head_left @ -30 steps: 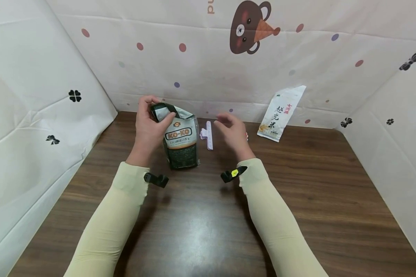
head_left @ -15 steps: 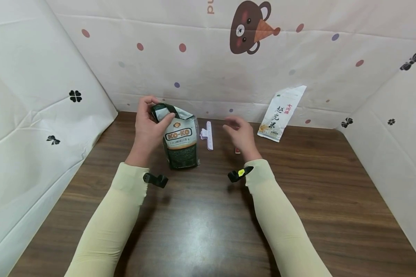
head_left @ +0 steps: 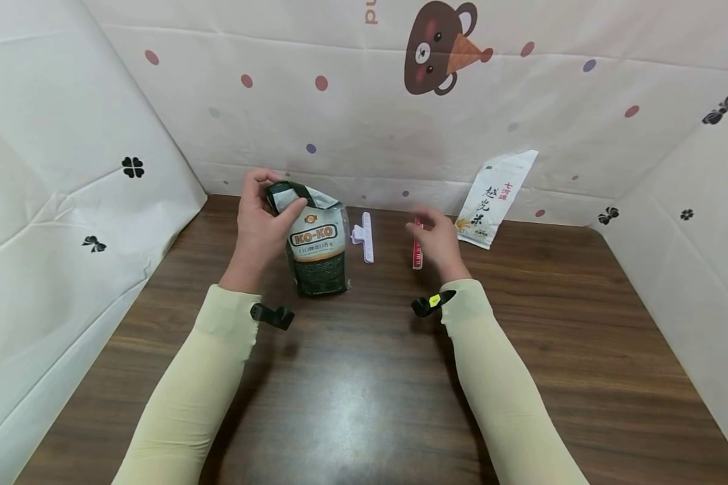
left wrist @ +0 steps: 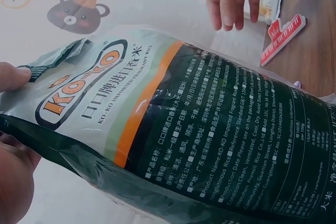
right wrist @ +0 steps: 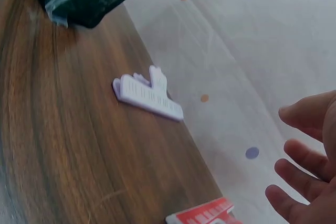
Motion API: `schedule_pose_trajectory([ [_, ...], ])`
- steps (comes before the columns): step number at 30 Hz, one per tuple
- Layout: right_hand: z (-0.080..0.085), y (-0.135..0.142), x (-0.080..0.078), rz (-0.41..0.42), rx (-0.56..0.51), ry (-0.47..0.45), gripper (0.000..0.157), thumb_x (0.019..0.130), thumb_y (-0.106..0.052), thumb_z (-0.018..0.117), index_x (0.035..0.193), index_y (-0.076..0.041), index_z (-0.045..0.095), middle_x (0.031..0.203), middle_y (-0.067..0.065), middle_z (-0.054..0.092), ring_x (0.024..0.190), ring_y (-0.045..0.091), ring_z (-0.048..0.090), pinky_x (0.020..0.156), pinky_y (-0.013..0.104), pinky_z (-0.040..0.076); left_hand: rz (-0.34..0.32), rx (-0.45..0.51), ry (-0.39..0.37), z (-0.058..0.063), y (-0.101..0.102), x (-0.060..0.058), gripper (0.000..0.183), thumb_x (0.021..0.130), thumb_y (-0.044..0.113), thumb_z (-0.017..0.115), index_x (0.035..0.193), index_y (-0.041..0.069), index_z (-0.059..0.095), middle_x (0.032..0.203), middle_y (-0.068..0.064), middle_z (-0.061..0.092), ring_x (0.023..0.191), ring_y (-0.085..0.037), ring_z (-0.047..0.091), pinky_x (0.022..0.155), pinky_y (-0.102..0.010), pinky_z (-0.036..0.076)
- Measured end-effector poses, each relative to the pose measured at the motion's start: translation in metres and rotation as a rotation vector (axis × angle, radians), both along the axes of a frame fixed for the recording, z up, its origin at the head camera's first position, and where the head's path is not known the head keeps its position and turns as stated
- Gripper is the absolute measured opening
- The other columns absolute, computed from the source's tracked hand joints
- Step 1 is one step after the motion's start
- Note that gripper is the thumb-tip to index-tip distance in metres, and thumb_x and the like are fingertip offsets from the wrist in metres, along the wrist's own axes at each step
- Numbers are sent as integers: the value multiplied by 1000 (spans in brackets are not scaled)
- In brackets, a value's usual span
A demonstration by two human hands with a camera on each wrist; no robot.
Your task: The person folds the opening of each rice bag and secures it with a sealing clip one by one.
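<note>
1. Left of centre: left hand [head_left: 259, 228] pinches one green bag [head_left: 318, 263] at its top.
2. Centre: one lilac clip [head_left: 367, 237], one red clip [head_left: 417, 257].
3. Right hand [head_left: 440, 244], fingers apart, has shifted rightward, exposing more red clip.
4. Upper right: one white bag [head_left: 496, 195].

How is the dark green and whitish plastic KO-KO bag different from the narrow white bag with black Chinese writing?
The left hand holds the KO-KO bag; no hand holds the white bag. The KO-KO bag is largely dark green; the white bag is mostly white. Both have Chinese printing.
</note>
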State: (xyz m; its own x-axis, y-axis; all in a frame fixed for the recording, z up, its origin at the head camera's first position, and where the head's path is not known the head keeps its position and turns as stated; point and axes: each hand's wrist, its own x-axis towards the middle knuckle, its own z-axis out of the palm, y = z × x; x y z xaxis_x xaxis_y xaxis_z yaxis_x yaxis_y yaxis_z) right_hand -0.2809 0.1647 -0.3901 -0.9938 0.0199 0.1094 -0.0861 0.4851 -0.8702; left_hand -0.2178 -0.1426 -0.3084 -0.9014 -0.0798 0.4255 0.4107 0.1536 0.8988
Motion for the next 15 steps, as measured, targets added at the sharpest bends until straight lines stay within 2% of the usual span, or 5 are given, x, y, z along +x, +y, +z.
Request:
schedule_pose_trajectory([
  [7, -8, 8, -3, -26, 10, -6, 34, 91, -20, 66, 124, -9, 63, 132, 8, 59, 125, 25, 54, 104, 42, 44, 2, -4, -7, 0, 0, 0, 41, 89, 11, 69, 119, 13, 41, 121, -2, 49, 96, -18, 59, 80, -25, 52],
  [15, -17, 17, -9, -54, 49, -36, 36, 92, -18, 64, 126, -6, 61, 134, 12, 57, 126, 29, 52, 104, 46, 42, 4, -8, 0, -1, 0, 0, 46, 89, 11, 68, 123, 4, 37, 108, 1, 49, 91, -18, 59, 76, -25, 52],
])
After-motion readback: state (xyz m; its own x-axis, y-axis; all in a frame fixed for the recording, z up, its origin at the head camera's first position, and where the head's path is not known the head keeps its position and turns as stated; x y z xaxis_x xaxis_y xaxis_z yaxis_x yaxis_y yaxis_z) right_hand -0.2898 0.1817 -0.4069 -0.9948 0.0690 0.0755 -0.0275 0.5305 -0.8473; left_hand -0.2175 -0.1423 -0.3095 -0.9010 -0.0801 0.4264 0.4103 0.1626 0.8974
